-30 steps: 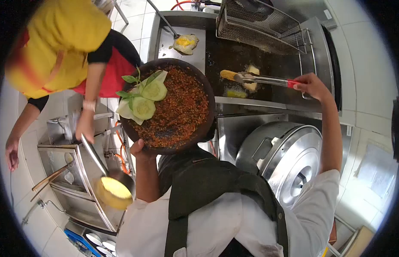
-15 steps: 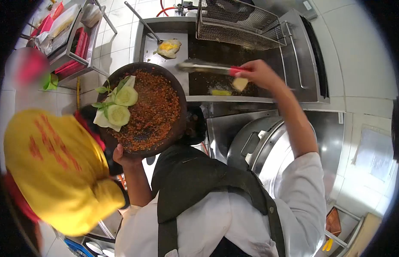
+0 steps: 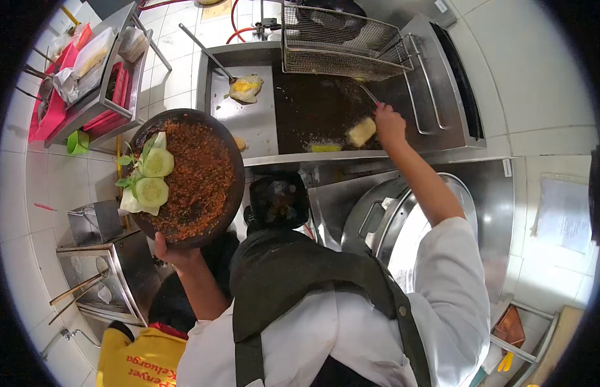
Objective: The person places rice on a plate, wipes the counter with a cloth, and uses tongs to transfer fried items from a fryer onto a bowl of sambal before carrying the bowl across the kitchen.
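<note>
My left hand grips the lower rim of a dark round stone mortar dish, its fingers partly hidden beneath. Red chilli sambal covers most of the dish. Cucumber slices with green leaves and pale cabbage lie on its left side. Over the fryer, my right hand is closed around tongs, whose far end reaches down at the dark oil. Below that hand, a pale yellow block sits in the oil. Another yellowish piece is at the near edge.
A fried egg lies on the fryer's metal ledge beside a long-handled utensil. A wire basket stands at the back. Below are a black bin and a large lidded pot. A person in a yellow shirt is at lower left.
The dish in my left hand has shifted left. The tongs have swung from pointing left to reaching away into the fryer. The person in yellow has moved down toward the bottom edge.
</note>
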{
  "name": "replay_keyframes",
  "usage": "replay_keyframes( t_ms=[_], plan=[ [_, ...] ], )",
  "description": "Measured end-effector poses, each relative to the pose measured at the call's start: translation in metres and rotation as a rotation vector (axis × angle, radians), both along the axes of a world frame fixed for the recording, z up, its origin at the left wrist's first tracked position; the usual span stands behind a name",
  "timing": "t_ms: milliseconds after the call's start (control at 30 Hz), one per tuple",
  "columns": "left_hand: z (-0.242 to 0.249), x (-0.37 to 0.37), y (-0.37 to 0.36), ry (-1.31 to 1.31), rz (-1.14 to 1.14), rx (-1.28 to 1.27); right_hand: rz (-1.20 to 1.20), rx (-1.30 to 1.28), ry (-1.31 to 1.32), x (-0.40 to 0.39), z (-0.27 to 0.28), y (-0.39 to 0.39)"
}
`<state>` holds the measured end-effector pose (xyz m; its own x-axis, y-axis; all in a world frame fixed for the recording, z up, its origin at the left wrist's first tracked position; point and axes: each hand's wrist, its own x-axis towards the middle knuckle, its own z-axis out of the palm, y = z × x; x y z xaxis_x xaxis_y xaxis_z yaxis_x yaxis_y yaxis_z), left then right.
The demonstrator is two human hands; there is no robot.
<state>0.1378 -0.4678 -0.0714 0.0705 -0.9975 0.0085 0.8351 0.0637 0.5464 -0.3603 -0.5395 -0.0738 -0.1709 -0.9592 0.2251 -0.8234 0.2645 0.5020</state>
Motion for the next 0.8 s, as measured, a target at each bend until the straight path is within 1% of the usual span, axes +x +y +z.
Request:
replay_keyframes(
  t_ms=[67, 133, 167, 267, 367, 467, 567, 600, 633, 667, 733, 767, 800],
  plan=[
    [-0.002, 0.007, 0.004, -0.011, 0.007, -0.017, -0.005, -0.015, 0.067, -0.007, -0.028, -0.019],
    [-0.008, 0.016, 0.013, -0.039, 0.096, 0.108, -0.103, -0.018, 0.067, -0.015, -0.051, -0.045],
    [-0.012, 0.02, 0.018, -0.051, 0.143, 0.174, -0.149, -0.017, 0.069, -0.015, -0.056, -0.054],
    [-0.015, 0.028, 0.032, -0.008, 0.207, 0.229, -0.218, -0.022, 0.034, -0.015, -0.062, -0.076],
    [-0.026, 0.041, 0.039, 0.012, 0.142, 0.042, -0.436, -0.038, -0.277, -0.028, -0.066, -0.105],
    [-0.028, 0.054, 0.045, -0.004, 0.19, 0.081, -0.21, -0.086, -0.113, -0.031, -0.062, -0.091],
    [-0.02, 0.059, 0.041, -0.017, 0.266, 0.087, -0.189, 0.034, -0.179, -0.018, -0.026, -0.069],
    [-0.017, 0.06, 0.039, 0.0, 0.267, 0.097, -0.195, 0.029, -0.282, -0.011, -0.007, -0.06],
    [-0.032, 0.057, 0.038, 0.048, 0.271, 0.09, -0.192, 0.003, -0.36, -0.006, 0.014, -0.05],
    [-0.032, 0.057, 0.038, 0.066, 0.274, 0.1, -0.194, -0.001, -0.463, -0.002, 0.021, -0.041],
    [-0.027, 0.057, 0.033, 0.011, 0.332, 0.07, -0.169, 0.051, -0.872, -0.031, 0.008, -0.031],
    [-0.024, 0.056, 0.031, -0.017, 0.363, 0.055, -0.154, 0.081, -1.076, -0.025, 0.01, -0.028],
    [-0.02, 0.056, 0.032, 0.025, 0.329, 0.099, -0.244, 0.107, -1.204, -0.02, 0.013, -0.023]
  ],
)
